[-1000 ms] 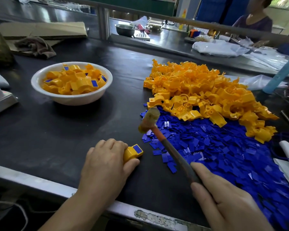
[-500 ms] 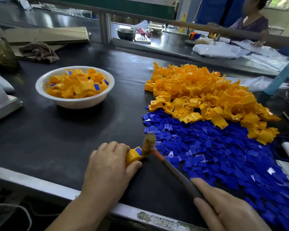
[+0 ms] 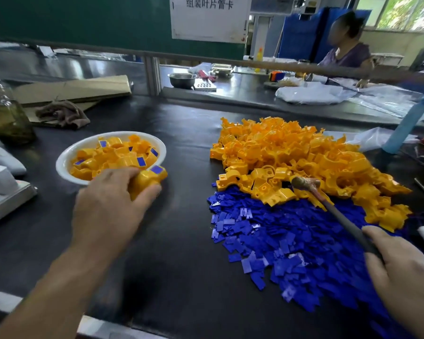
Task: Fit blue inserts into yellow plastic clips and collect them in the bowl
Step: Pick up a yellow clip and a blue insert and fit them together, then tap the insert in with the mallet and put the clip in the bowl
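Note:
My left hand (image 3: pixel 110 204) grips a yellow clip (image 3: pixel 148 179) with a blue insert on top, held at the near right rim of the white bowl (image 3: pixel 61 165). The bowl holds several yellow clips fitted with blue inserts. My right hand (image 3: pixel 402 277) grips the handle of a small hammer (image 3: pixel 304 183), whose head hovers over the near edge of the pile of yellow clips (image 3: pixel 299 157). A spread of loose blue inserts (image 3: pixel 287 243) lies in front of that pile on the black mat.
At the left stand a glass bottle (image 3: pixel 5 111) and a white scale (image 3: pixel 3 192). A rag (image 3: pixel 61 115) and cardboard (image 3: pixel 71 88) lie behind the bowl. A blue tube (image 3: pixel 406 123) leans at the right. A person sits at the far bench.
My left hand has carried the fitted clip from the near table edge up to the bowl. The hammer has lifted off the clip and swung right, over the yellow pile.

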### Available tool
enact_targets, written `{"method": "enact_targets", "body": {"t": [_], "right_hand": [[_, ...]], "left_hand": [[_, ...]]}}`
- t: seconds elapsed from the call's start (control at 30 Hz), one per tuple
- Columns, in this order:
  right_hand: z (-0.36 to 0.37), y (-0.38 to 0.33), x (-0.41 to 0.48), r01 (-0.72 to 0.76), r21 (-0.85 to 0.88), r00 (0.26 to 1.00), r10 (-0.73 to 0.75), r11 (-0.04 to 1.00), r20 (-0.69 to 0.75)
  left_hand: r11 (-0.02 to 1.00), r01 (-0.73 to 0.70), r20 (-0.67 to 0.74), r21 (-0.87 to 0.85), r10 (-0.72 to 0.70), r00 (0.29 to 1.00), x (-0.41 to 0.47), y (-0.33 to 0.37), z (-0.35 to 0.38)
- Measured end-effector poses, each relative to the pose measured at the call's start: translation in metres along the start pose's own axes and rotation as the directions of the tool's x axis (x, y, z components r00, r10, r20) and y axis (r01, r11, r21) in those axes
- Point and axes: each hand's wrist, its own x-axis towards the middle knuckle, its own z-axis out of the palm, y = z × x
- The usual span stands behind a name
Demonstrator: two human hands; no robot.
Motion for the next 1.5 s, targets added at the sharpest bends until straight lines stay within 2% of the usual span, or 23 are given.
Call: {"method": "enact_targets", "body": {"t": [0.13, 0.3, 0.4, 0.5, 0.57, 0.6, 0.67, 0.73, 0.9, 1.03, 1.17, 1.23, 1.37, 1.5], "right_hand": [[0.013, 0.017, 0.018, -0.038, -0.057, 0.996, 0.043, 0.998, 0.074], [0.016, 0.017, 0.017, -0.096, -0.156, 0.993, 0.105, 0.983, 0.049], [0.012, 0.019, 0.016, -0.078, -0.199, 0.991, 0.098, 0.977, 0.093], [0.008, 0.014, 0.018, -0.037, -0.316, 0.984, 0.091, 0.948, 0.156], [0.005, 0.005, 0.022, -0.042, -0.266, 0.991, 0.075, 0.963, 0.115], [0.003, -0.003, 0.025, -0.031, -0.212, 0.995, 0.051, 0.977, 0.089], [0.003, -0.021, 0.033, 0.050, -0.148, 0.996, -0.038, 0.988, 0.081], [0.009, -0.040, 0.045, 0.153, -0.116, 0.985, -0.143, 0.981, 0.092], [0.040, -0.082, 0.083, 0.283, -0.072, 0.951, -0.270, 0.956, 0.147], [0.065, -0.100, 0.109, 0.336, -0.124, 0.916, -0.294, 0.934, 0.271], [0.073, -0.100, 0.114, 0.376, -0.098, 0.868, -0.313, 0.921, 0.385], [0.070, -0.095, 0.109, 0.408, -0.097, 0.873, -0.357, 0.908, 0.332], [0.060, -0.085, 0.094, 0.405, -0.062, 0.903, -0.389, 0.912, 0.181], [0.045, -0.075, 0.078, 0.306, 0.148, 0.945, -0.318, 0.941, 0.070]], "left_hand": [[0.984, 0.144, -0.041, 0.104, -0.141, 0.989, 0.082, -0.030, 0.007], [0.946, 0.192, 0.022, 0.263, -0.205, 0.978, 0.115, -0.047, 0.019], [0.970, 0.090, -0.016, 0.227, -0.089, 0.996, 0.094, -0.037, 0.024], [0.977, -0.168, -0.026, 0.128, 0.173, 0.985, 0.043, -0.015, 0.032], [0.952, -0.305, 0.103, 0.030, 0.301, 0.948, 0.010, 0.001, 0.043], [0.949, -0.315, 0.208, -0.014, 0.311, 0.927, -0.003, 0.010, 0.050], [0.960, -0.274, 0.417, -0.054, 0.271, 0.868, -0.014, 0.026, 0.065], [0.975, -0.204, 0.510, -0.090, 0.221, 0.831, -0.010, 0.039, 0.082], [0.969, 0.018, 0.522, -0.247, 0.117, 0.845, 0.028, 0.065, 0.126], [0.950, 0.119, 0.583, -0.288, 0.076, 0.809, 0.049, 0.075, 0.154], [0.969, 0.017, 0.599, -0.247, 0.139, 0.789, 0.046, 0.084, 0.163], [0.952, 0.021, 0.611, -0.306, 0.179, 0.771, 0.035, 0.086, 0.159], [0.880, 0.125, 0.622, -0.458, 0.217, 0.752, 0.009, 0.091, 0.139], [0.786, 0.144, 0.597, -0.601, 0.323, 0.734, -0.010, 0.091, 0.113]]}}
